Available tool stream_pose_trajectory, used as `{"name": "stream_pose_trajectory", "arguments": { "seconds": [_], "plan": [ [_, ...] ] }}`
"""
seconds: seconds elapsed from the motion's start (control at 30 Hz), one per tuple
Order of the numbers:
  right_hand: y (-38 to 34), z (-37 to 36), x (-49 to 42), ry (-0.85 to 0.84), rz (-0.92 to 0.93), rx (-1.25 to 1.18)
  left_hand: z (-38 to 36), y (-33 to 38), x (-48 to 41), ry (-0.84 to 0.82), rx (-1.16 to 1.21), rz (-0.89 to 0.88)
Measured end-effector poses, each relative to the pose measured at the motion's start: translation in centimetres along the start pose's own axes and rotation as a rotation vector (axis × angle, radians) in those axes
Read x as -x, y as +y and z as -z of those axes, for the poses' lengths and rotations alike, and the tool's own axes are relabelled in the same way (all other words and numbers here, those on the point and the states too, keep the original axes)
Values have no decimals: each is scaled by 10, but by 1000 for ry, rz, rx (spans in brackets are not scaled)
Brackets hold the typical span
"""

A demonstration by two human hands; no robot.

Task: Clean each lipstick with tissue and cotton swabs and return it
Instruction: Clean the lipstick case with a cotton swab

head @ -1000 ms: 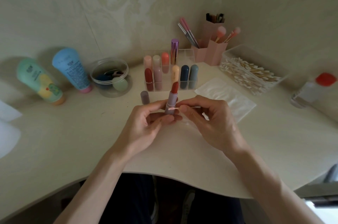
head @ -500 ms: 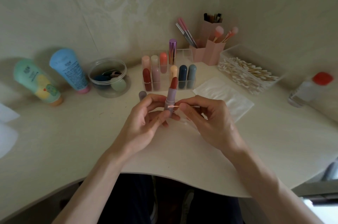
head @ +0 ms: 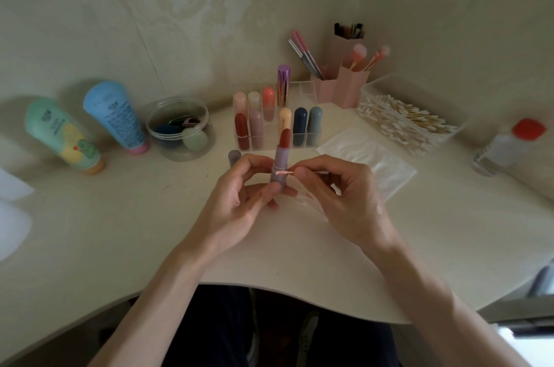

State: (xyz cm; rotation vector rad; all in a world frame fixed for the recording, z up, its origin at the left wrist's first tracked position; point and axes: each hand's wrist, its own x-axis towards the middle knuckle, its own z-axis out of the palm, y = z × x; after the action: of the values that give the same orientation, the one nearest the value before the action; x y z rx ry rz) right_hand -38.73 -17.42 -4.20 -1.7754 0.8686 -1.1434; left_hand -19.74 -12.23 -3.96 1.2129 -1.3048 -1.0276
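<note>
My left hand (head: 239,202) grips the base of an uncapped lipstick (head: 281,157) with a mauve tube and a red bullet, held upright above the table. My right hand (head: 338,190) pinches a cotton swab (head: 283,172) whose pink-stained tip touches the side of the mauve tube. The lipstick's grey cap (head: 234,156) stands on the table behind my left fingers. A clear organizer (head: 299,91) behind holds several capped lipsticks. A tissue (head: 371,157) lies flat to the right.
A clear box of cotton swabs (head: 410,118) sits at the back right, beside pink brush holders (head: 344,85). A red-capped bottle (head: 506,148) lies far right. Two tubes (head: 114,118) and a clear jar (head: 180,130) stand at the left. The table's curved front edge (head: 299,294) is near.
The hands and lipstick stay in nearly the same place; the swab tip keeps rubbing the tube's side, and my left fingers have shifted slightly around the base.
</note>
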Motion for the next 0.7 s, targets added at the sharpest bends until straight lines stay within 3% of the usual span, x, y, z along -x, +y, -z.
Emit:
{"name": "stream_pose_trajectory", "arguments": {
  "seconds": [0.7],
  "plan": [
    [0,2,1,-26,-36,-24,1,1,2,-16,-3,-22]
  ]
}}
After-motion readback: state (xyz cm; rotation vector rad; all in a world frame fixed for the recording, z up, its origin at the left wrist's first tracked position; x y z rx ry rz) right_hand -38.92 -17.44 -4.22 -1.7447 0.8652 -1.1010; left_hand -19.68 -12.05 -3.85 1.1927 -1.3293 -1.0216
